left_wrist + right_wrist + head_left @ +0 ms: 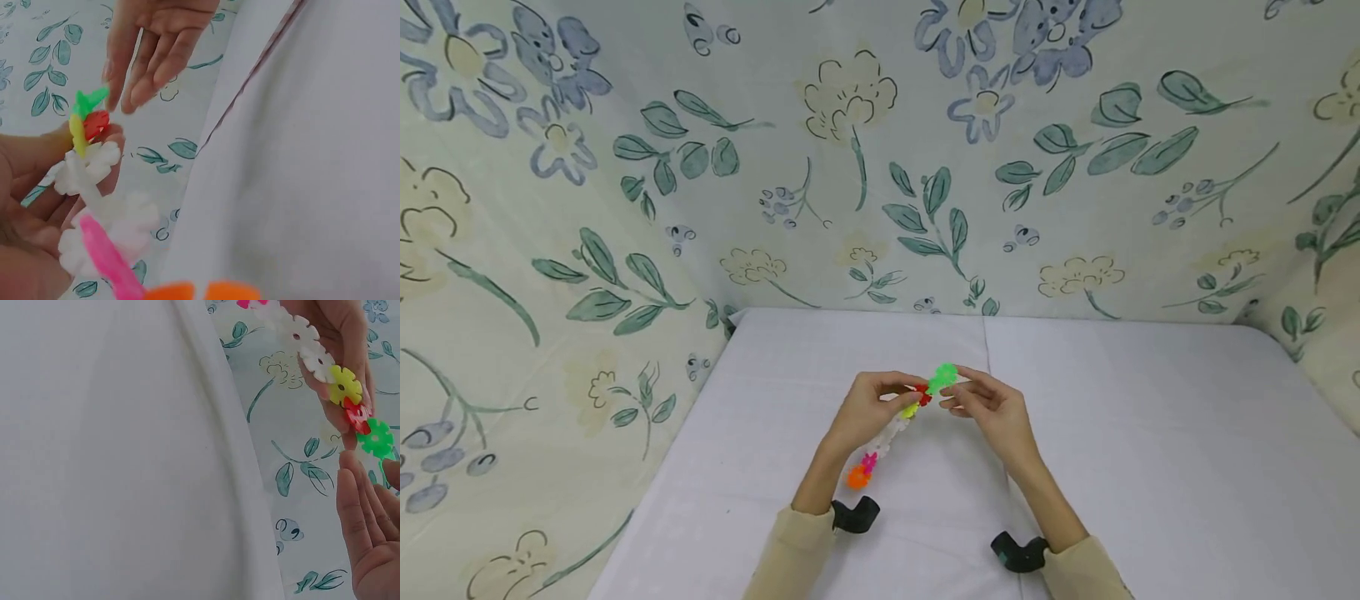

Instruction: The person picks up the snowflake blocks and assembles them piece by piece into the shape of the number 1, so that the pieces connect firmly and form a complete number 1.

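A chain of notched, flower-shaped plastic discs hangs between my hands. My left hand [867, 410] pinches it near the red disc [357, 415]. Beyond that, a green disc [376, 439] sticks out toward my right hand [1002, 415], whose thumb and forefinger hold its green end, where a second green piece shows edge-on in the right wrist view. Down the chain follow a yellow disc [345, 385], white discs [299, 334], a pink disc [103, 250] and an orange disc [858, 477] at the lower end, close to my left wrist.
A white cloth covers the table [1150, 433], with a seam running from front to back. Behind and to the left hangs a floral curtain [820, 167]. Black curved wrist mounts [857, 515] stick out from both sleeves.
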Demonstrator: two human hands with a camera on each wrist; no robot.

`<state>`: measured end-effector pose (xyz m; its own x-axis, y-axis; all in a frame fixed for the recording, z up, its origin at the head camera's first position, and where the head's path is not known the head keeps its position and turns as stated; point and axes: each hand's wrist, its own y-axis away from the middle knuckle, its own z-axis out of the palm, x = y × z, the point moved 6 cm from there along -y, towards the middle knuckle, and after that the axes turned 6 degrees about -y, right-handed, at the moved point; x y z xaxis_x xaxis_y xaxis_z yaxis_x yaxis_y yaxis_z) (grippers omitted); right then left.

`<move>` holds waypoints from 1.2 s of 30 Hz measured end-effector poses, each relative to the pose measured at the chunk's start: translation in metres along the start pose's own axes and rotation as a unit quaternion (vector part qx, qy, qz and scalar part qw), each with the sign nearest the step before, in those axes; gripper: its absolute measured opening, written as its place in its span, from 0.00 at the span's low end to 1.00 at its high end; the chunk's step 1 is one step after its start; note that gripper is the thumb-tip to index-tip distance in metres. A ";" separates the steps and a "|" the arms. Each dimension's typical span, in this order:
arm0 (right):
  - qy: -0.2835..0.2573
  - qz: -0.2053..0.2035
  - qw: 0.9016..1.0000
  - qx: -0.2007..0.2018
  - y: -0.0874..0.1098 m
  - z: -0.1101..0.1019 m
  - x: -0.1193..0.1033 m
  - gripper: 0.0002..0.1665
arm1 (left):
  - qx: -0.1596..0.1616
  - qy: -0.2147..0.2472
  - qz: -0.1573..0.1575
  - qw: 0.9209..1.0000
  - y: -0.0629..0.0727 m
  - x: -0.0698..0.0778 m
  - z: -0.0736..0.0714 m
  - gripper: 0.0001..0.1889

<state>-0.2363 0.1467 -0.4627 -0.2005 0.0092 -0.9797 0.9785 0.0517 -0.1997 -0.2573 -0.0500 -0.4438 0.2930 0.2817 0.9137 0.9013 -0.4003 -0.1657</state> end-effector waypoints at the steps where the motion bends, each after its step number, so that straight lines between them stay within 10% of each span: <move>1: -0.006 0.010 1.000 -0.009 0.001 0.002 0.001 0.24 | 0.022 0.007 -0.001 1.000 -0.001 0.000 0.000 0.10; 7: -0.038 0.051 0.996 -0.056 0.006 0.021 0.007 0.26 | 0.128 0.083 -0.029 0.988 -0.004 -0.001 0.003 0.09; 16: -0.056 0.063 0.993 -0.084 0.012 0.037 0.012 0.35 | 0.205 0.145 -0.085 0.964 -0.005 -0.015 0.012 0.10; 36: -0.064 0.046 0.996 -0.030 0.009 0.025 0.008 0.39 | 0.096 0.068 -0.036 0.992 -0.004 -0.012 0.010 0.23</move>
<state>-0.2284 0.1224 -0.4729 -0.0979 -0.1096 -0.9891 0.9871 0.1160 -0.1106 -0.2610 -0.0436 -0.4581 0.1916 0.1784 0.9651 0.9662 -0.2069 -0.1536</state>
